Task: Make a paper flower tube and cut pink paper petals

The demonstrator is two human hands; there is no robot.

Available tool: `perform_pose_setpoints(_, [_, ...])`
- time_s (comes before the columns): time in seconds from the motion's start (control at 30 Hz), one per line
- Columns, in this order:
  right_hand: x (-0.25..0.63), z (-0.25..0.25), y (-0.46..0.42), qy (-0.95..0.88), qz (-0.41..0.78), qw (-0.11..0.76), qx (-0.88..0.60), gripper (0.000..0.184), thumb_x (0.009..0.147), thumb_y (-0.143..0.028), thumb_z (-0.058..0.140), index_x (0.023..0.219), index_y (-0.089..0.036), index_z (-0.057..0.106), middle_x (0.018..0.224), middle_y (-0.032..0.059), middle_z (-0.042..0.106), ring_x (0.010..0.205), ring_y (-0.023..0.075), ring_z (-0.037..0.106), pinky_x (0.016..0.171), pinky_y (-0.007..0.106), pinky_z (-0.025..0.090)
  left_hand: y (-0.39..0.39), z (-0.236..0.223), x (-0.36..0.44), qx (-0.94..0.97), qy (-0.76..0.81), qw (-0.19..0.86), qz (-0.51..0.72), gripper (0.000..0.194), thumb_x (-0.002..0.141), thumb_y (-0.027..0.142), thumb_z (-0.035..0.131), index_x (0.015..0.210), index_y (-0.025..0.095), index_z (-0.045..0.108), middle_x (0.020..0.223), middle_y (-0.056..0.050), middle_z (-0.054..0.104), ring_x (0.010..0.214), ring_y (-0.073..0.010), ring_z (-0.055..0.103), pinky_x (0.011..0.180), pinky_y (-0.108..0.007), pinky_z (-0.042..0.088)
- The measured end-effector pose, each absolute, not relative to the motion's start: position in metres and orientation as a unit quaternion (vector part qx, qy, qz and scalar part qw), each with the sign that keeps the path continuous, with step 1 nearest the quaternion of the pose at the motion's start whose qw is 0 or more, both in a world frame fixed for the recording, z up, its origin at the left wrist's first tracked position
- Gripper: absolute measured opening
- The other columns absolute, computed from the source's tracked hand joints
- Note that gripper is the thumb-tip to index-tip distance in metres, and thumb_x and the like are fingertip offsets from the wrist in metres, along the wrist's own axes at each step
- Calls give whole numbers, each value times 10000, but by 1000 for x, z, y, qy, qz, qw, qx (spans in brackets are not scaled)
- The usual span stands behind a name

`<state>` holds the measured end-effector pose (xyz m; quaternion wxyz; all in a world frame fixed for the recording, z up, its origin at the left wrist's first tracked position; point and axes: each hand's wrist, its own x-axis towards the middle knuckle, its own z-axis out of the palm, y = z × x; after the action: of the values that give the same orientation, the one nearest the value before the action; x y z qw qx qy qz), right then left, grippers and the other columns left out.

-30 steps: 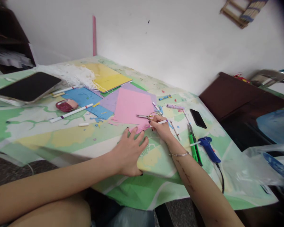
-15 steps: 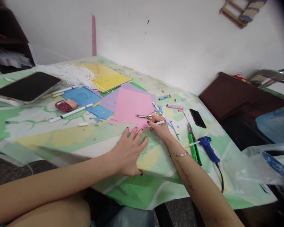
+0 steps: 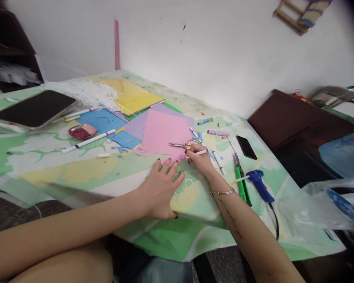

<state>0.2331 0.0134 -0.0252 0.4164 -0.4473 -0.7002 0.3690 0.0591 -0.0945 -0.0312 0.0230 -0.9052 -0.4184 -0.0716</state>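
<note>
Work in hand: marker work on a small pink paper piece (image 3: 177, 158), which lies on the patterned tablecloth (image 3: 85, 169) between the two hands, just nearer the person than the large pink sheet (image 3: 166, 127). Progress, as judged: some cutting appears done, since the blue paper scraps (image 3: 124, 149) lie loose and the scissors (image 3: 177, 145) rest out of the grip, over the lower right part of the pink sheet, beside the right hand. Marking appears under way rather than finished, as the pen is in hand at the piece; no drawn line can be made out at this size, so the amount left cannot be read. Left hand (image 3: 162, 189): fingers spread, palm down, fingertips at the near edge of the small piece, seemingly steadying it; thumb stretched back toward the table edge, holding nothing. Right hand (image 3: 199, 158): fingers drawn together in a writing grip, pinching a white marker (image 3: 201, 152), its purple-banded end pointing up and to the right. Whether the tip touches paper cannot be told; fingers obscure it. Off to the right, apart from both hands: green utility knife (image 3: 240, 177) and blue glue gun (image 3: 262, 188), side by side.
</note>
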Motion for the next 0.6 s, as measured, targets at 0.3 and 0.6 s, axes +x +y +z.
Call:
perform_pose_setpoints(0.3, [232,-27,16,-716,353,403,-448,263,675,-161,562,477,-212,396,409,-49,436,450,114,380,485,264,311,-94,-29,59,-903,-426,18,-60,1063,559,758,530,1386,117,342,1442,-273,309,1330,-476,206,1030,-609,102])
perform_pose_setpoints(0.6, [232,-23,12,-693,360,417,-464,255,654,-133,538,468,-213,382,391,-51,437,431,113,376,458,258,300,-94,-30,59,-906,-418,19,-73,1036,582,742,520,1380,102,352,1425,-294,321,1318,-491,219,1018,-624,114])
